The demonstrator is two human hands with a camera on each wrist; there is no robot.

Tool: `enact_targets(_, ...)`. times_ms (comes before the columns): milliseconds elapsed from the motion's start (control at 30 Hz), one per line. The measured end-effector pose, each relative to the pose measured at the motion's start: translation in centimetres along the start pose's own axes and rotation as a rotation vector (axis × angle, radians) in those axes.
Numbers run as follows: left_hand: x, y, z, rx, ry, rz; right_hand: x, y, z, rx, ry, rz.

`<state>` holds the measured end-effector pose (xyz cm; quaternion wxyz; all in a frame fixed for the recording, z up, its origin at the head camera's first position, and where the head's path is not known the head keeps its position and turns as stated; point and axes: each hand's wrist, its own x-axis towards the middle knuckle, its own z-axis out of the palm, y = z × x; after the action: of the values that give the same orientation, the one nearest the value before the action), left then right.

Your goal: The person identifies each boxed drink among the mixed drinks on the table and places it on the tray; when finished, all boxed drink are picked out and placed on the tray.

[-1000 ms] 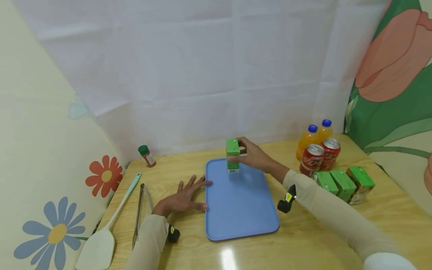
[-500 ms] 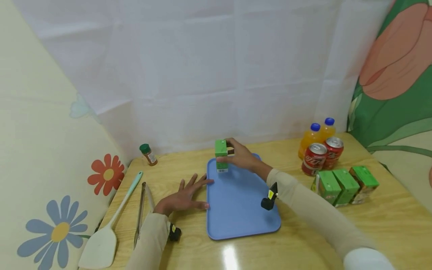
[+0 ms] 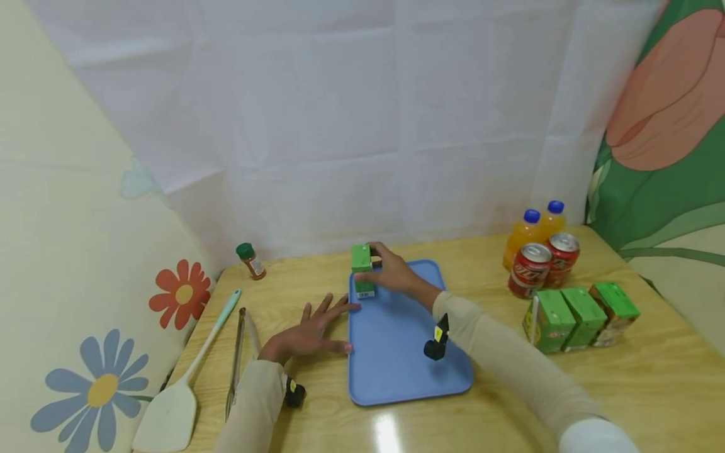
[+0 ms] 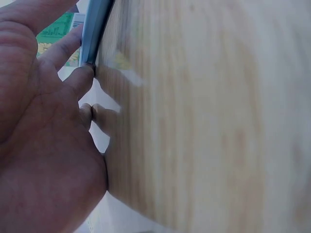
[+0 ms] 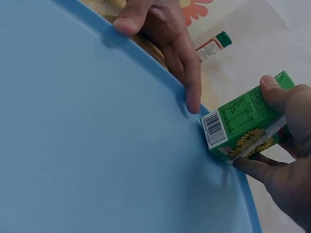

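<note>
A green drink carton (image 3: 362,259) stands upright at the far left corner of the blue tray (image 3: 408,352). My right hand (image 3: 392,272) grips it from the right, thumb on the near side and fingers behind. In the right wrist view the carton (image 5: 243,119) shows a barcode and yellow flowers, its base at the tray's surface; whether it bears fully on the tray I cannot tell. With fingers spread, my left hand (image 3: 308,333) rests on the table by the tray's left edge. Its thumb and index fingertip touch the rim, and the left wrist view shows the palm (image 4: 48,160) close up.
At the right stand several drinks: orange bottles (image 3: 518,236), red cans (image 3: 529,270) and green cartons (image 3: 583,318). A white spatula (image 3: 170,412) and metal tongs (image 3: 238,352) lie at the left. Behind them stands a green-capped spice jar (image 3: 251,261). A white sheet (image 3: 340,126) hangs along the back.
My right hand has carried the carton leftward across the tray's far end and lowered it into the far left corner. My left hand has stayed at the tray's left edge.
</note>
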<state>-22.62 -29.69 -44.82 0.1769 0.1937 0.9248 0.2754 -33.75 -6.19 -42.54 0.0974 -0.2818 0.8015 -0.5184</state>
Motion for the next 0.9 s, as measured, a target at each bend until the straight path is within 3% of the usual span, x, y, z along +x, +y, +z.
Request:
enact_targets(200, 0.0, 0.1, 0.0, -0.022, -0.002, 0.0, -0.1, 0.3, 0.2, -0.059, -0.05, 0.035)
enact_targets(400, -0.1, 0.1, 0.1, -0.005, 0.001, 0.01, -0.3, 0.6, 0.0, -0.044, -0.113, 0.049)
enact_targets(700, 0.0, 0.0, -0.1, -0.003, -0.011, 0.003, -0.9, 0.0, -1.9, 0.011, -0.134, -0.071)
enact_targets(900, 0.1, -0.3, 0.0, 0.001, -0.016, -0.004, -1.3, -0.9, -3.3, -0.017, -0.145, -0.094)
